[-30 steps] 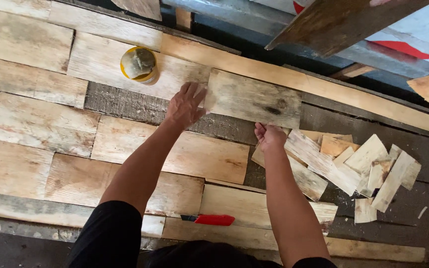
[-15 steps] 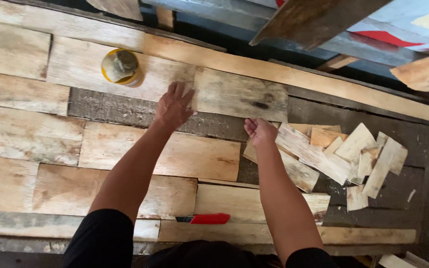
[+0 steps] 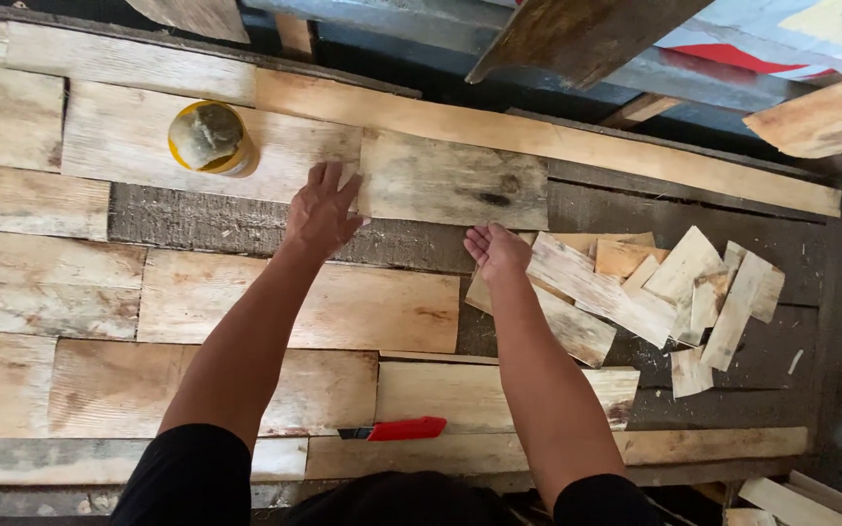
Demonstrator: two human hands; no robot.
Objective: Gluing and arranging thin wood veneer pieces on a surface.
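Neither grip closes: left hand flat beside plank, right hand open, palm hidden.

We wear black short sleeves that end above the elbows, leaving both forearms bare. Our left hand and right hand carry no gloves, rings or watch. Dark hair shows at the near edge.
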